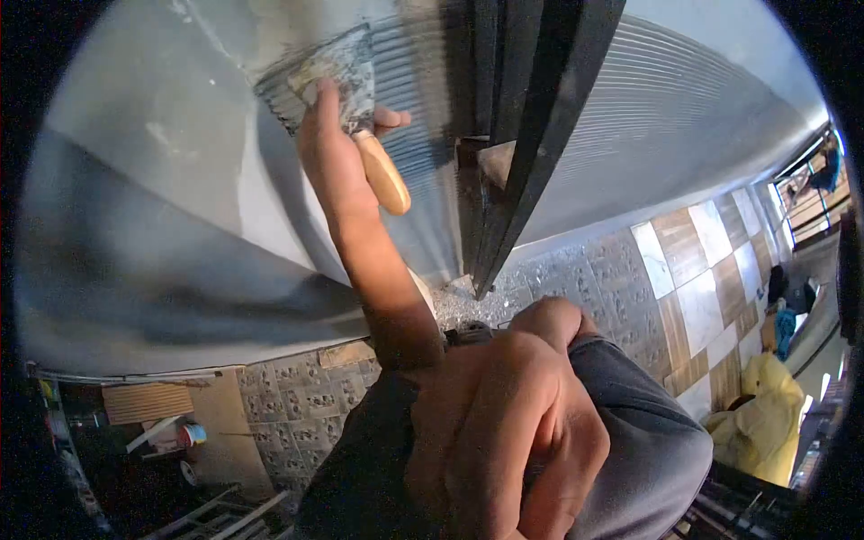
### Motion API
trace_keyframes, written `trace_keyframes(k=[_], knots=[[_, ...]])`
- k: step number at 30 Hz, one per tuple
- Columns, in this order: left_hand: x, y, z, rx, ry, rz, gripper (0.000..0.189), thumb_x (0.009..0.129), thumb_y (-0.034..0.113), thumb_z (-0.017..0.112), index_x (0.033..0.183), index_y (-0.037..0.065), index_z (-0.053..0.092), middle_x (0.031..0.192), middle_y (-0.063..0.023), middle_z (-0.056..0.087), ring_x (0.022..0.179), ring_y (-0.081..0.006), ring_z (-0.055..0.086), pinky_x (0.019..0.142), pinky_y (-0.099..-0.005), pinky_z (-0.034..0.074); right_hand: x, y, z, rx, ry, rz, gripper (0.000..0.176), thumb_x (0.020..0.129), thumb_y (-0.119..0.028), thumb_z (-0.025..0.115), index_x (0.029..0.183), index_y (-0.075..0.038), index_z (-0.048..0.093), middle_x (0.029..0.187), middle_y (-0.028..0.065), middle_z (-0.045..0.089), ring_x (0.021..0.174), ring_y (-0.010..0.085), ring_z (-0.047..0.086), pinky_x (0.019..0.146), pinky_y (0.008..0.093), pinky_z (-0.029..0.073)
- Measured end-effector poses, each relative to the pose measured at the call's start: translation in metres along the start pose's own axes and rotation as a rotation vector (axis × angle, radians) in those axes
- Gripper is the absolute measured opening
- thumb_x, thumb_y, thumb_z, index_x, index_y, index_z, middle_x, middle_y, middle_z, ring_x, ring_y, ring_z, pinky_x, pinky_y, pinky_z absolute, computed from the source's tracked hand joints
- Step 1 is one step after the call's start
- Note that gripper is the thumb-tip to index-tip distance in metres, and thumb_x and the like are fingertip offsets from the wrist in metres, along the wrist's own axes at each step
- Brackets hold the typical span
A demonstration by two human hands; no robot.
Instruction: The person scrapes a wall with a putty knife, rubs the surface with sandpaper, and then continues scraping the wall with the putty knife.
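Observation:
At the upper left, my left hand (331, 135) grips a notched putty knife with a wooden handle (385, 175). Its wide, mortar-smeared blade (346, 72) lies against the grey wall, with one finger pressed on the blade. Combed mortar ridges (405, 67) run over the wall beside the blade. What looks like my right hand (551, 319) rests low near my knee, bent over, with its fingers mostly hidden; I cannot see anything in it.
A dark metal post (549, 126) stands just right of the putty knife, with more ridged mortar (648, 117) beyond it. Patterned tiles (711, 270) cover the floor. A yellow sack-like thing (760, 409) lies at right; a small tub (192, 436) stands at lower left.

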State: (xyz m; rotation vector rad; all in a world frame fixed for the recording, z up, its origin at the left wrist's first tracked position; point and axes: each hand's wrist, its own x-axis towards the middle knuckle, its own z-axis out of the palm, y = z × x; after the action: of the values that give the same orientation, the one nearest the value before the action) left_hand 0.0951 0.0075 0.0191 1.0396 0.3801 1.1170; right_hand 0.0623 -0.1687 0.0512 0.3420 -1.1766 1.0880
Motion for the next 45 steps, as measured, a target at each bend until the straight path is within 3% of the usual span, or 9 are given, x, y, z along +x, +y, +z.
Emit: trace_keyframes(k=[10, 19, 20, 23, 26, 32, 40, 42, 45], knots=[[0.008, -0.01, 0.01, 0.007, -0.015, -0.019, 0.04, 0.093, 0.034, 0.042, 0.082, -0.002, 0.054, 0.06, -0.0123, 0.056, 0.054, -0.0246, 0.057, 0.062, -0.0367, 0.051, 0.0, 0.009, 0.004, 0.056, 0.257, -0.248, 0.017, 0.079, -0.012, 0.066, 0.075, 0.003, 0.059, 0.064, 0.0137, 0.057, 0.05, 0.0271, 0.057, 0.039, 0.0315, 0.043], [0.01, -0.009, 0.01, -0.029, -0.008, 0.042, 0.04, 0.091, 0.037, 0.045, 0.089, -0.002, 0.055, 0.064, -0.0109, 0.056, 0.053, -0.0227, 0.056, 0.062, -0.0375, 0.05, 0.001, -0.009, -0.024, 0.049, -0.086, 0.084, 0.017, 0.083, -0.015, 0.062, 0.081, 0.001, 0.059, 0.07, 0.0105, 0.058, 0.059, 0.0262, 0.057, 0.05, 0.0327, 0.044], [0.01, -0.009, 0.011, -0.035, 0.002, 0.065, 0.04, 0.091, 0.037, 0.045, 0.089, -0.002, 0.055, 0.064, -0.0109, 0.056, 0.053, -0.0227, 0.056, 0.062, -0.0375, 0.05, 0.003, 0.002, -0.034, 0.153, -0.281, -0.098, 0.015, 0.078, 0.0, 0.064, 0.086, 0.011, 0.057, 0.07, 0.0121, 0.056, 0.039, 0.0101, 0.042, 0.032, 0.0256, 0.029], [0.013, -0.008, 0.006, 0.035, 0.012, -0.037, 0.04, 0.091, 0.037, 0.045, 0.095, -0.003, 0.053, 0.068, -0.0101, 0.057, 0.052, -0.0215, 0.056, 0.059, -0.0376, 0.05, -0.003, -0.022, -0.043, -0.016, -0.265, 0.16, 0.016, 0.084, -0.015, 0.062, 0.084, 0.001, 0.06, 0.072, 0.0104, 0.059, 0.061, 0.026, 0.058, 0.049, 0.0331, 0.044], [0.012, -0.007, 0.006, -0.002, 0.047, 0.0, 0.039, 0.088, 0.041, 0.051, 0.088, 0.003, 0.056, 0.066, -0.0072, 0.058, 0.055, -0.0207, 0.059, 0.055, -0.0259, 0.045, -0.024, -0.032, -0.066, -0.209, -0.382, 0.212, 0.017, 0.075, -0.013, 0.071, 0.075, 0.0, 0.062, 0.061, 0.005, 0.057, 0.047, 0.0219, 0.051, 0.043, 0.0296, 0.039], [0.018, -0.005, 0.011, -0.026, -0.054, 0.125, 0.042, 0.092, 0.039, 0.045, 0.096, -0.002, 0.053, 0.072, -0.0088, 0.059, 0.057, -0.0186, 0.06, 0.059, -0.0321, 0.051, -0.03, -0.034, -0.109, -1.448, 0.788, 0.221, 0.02, 0.085, -0.02, 0.061, 0.082, -0.001, 0.059, 0.071, 0.0064, 0.058, 0.063, 0.0102, 0.054, 0.059, 0.0235, 0.043], [0.018, 0.013, 0.017, 0.198, -0.25, 0.095, 0.049, 0.091, 0.044, 0.046, 0.099, -0.003, 0.055, 0.078, -0.0118, 0.065, 0.062, -0.0132, 0.062, 0.054, -0.0247, 0.05, -0.005, -0.027, -0.167, -1.263, 0.632, 0.434, 0.035, 0.093, -0.034, 0.046, 0.098, 0.0, 0.051, 0.073, 0.0077, 0.054, 0.062, 0.0096, 0.05, 0.053, 0.0218, 0.04], [0.029, 0.011, 0.001, 0.167, -0.419, -0.051, 0.046, 0.091, 0.043, 0.046, 0.098, -0.002, 0.055, 0.077, -0.0109, 0.065, 0.063, -0.0083, 0.061, 0.053, -0.0225, 0.049, 0.004, -0.03, -0.166, -0.368, 0.65, 0.469, 0.034, 0.094, -0.036, 0.04, 0.096, -0.003, 0.048, 0.07, 0.0081, 0.053, 0.053, 0.0135, 0.049, 0.046, 0.0248, 0.04], [0.04, 0.009, -0.013, 0.155, -0.467, -0.078, 0.044, 0.09, 0.045, 0.047, 0.095, 0.003, 0.056, 0.076, -0.0077, 0.065, 0.056, -0.0018, 0.049, 0.048, -0.0173, 0.04, 0.015, -0.022, -0.179, -0.109, 0.637, 0.436, 0.034, 0.095, -0.036, 0.036, 0.095, -0.004, 0.047, 0.062, 0.0046, 0.044, 0.04, 0.012, 0.038, 0.033, 0.0226, 0.031]])
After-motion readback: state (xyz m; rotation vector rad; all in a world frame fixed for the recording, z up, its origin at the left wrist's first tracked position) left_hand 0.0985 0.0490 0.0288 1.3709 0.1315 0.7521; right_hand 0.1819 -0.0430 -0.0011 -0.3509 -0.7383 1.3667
